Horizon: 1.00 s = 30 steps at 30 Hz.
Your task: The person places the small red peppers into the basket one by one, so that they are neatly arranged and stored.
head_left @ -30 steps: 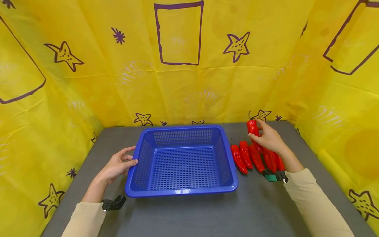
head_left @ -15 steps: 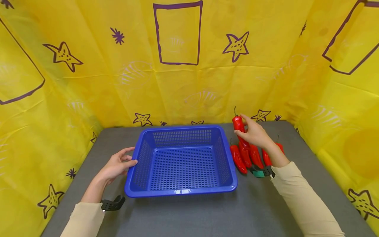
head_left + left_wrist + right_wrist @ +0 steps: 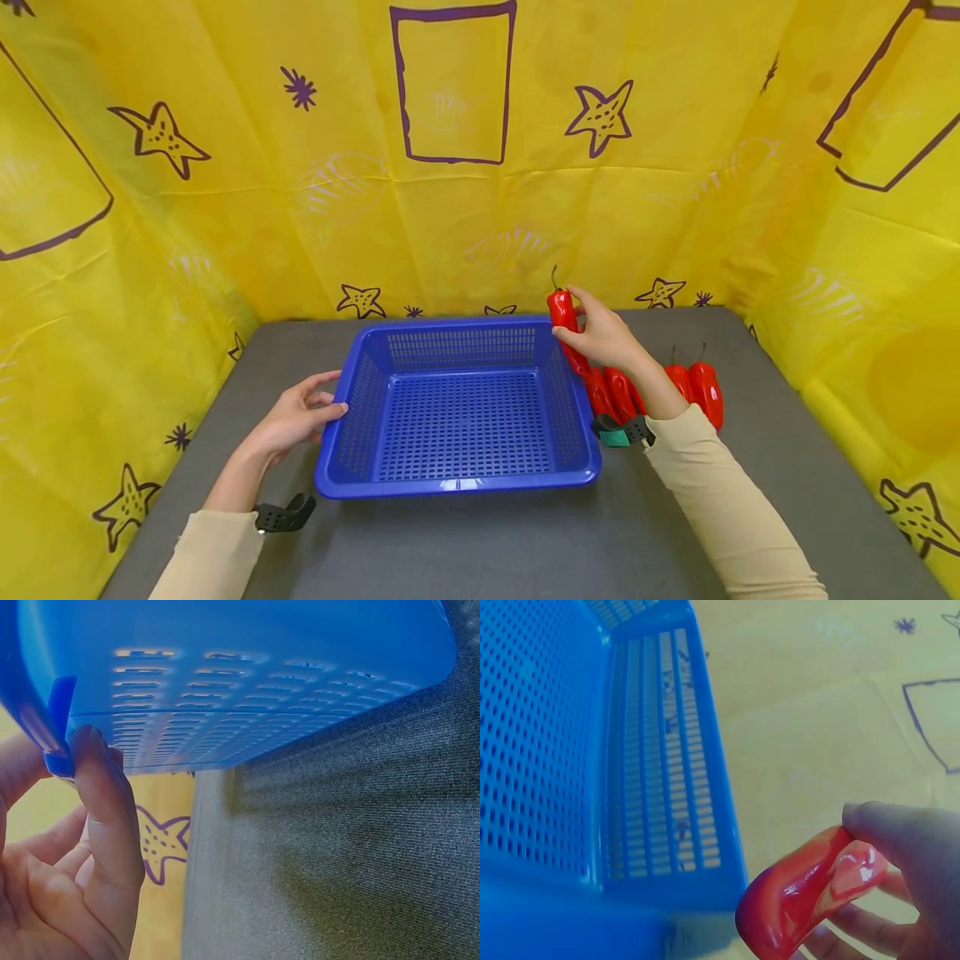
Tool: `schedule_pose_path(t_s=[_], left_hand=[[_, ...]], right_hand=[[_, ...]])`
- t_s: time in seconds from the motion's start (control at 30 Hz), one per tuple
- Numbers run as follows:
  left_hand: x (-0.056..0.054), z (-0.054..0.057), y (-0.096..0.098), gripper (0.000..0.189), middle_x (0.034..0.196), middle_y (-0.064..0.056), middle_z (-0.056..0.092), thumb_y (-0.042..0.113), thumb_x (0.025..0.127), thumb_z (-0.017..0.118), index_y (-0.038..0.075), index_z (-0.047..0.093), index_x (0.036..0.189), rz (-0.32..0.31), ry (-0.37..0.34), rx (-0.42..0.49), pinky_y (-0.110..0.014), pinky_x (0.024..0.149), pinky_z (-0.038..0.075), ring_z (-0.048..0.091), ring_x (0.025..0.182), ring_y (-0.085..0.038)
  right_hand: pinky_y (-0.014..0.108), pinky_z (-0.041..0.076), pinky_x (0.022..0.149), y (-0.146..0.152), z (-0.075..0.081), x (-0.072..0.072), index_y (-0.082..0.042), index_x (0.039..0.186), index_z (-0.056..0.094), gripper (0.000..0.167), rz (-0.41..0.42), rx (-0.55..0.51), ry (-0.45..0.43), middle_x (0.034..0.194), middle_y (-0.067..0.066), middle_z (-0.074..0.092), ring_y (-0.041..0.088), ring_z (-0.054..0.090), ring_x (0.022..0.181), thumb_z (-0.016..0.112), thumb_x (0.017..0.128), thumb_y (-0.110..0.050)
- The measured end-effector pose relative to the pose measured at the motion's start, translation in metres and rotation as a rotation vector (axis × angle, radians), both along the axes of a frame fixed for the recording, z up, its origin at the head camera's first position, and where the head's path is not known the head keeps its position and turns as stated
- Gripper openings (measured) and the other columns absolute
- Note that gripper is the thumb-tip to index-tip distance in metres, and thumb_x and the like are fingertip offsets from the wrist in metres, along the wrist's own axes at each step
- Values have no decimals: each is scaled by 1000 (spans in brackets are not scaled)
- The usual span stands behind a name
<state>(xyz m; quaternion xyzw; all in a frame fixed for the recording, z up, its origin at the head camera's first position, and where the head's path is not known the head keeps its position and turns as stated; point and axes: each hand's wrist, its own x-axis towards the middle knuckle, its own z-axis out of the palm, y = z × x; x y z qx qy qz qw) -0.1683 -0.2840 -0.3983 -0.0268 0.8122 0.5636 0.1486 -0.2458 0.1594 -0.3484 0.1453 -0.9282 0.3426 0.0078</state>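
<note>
My right hand (image 3: pixel 606 335) pinches a glossy red chili pepper (image 3: pixel 562 310) near its stem end, between thumb and fingers. The pepper hangs tilted, stem up, overlapping the right rim of a blue plastic basket (image 3: pixel 465 485) in the head view. In the right wrist view, the pepper (image 3: pixel 799 892) is close beside the basket's corner, with its tip toward the basket. My left hand (image 3: pixel 294 421) grips the basket's left rim; the left wrist view shows the thumb (image 3: pixel 109 817) against the rim's edge. The basket's slotted floor holds nothing.
More red chili peppers (image 3: pixel 707 393) lie in a row on the grey table (image 3: pixel 480 550), right of the basket, partly hidden by my right forearm. A yellow patterned cloth (image 3: pixel 450 233) walls in the back and both sides.
My right hand has lifted a chili pepper from the row and carried it left to the basket's right rim. The left hand and the basket have stayed put.
</note>
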Motion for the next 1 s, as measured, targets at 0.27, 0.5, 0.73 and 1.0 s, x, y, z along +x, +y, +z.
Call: schedule_pose_path(t_s=[0.27, 0.5, 0.73, 1.0], left_hand=[[0, 1, 0, 69, 101, -22, 57, 15, 87, 63, 8, 23, 144, -1, 2, -7, -44, 65, 57, 66, 76, -25], [0, 0, 0, 69, 102, -21, 57, 16, 88, 63, 9, 23, 144, 4, -8, -3, -44, 65, 57, 65, 77, -25], [0, 0, 0, 70, 102, -21, 57, 16, 88, 63, 9, 22, 144, 8, -12, -8, -44, 65, 57, 65, 77, -25], [-1, 0, 0, 70, 103, -21, 57, 19, 87, 64, 10, 24, 144, 15, -20, -39, -46, 68, 56, 65, 78, -26]], right_hand=[[40, 55, 73, -28, -3, -1, -7, 144, 24, 75, 46, -24, 0, 118, 21, 55, 28, 63, 87, 65, 84, -27], [43, 53, 79, -47, -10, -3, -6, 144, 25, 75, 70, -29, -3, 117, 19, 56, 30, 62, 95, 66, 84, -26], [43, 52, 82, -64, -17, -3, -3, 143, 24, 75, 113, -13, -36, 123, 20, 52, 31, 57, 105, 65, 85, -25], [41, 53, 82, -82, -24, -10, -3, 143, 24, 75, 143, 2, -69, 123, 21, 51, 31, 57, 104, 65, 85, -26]])
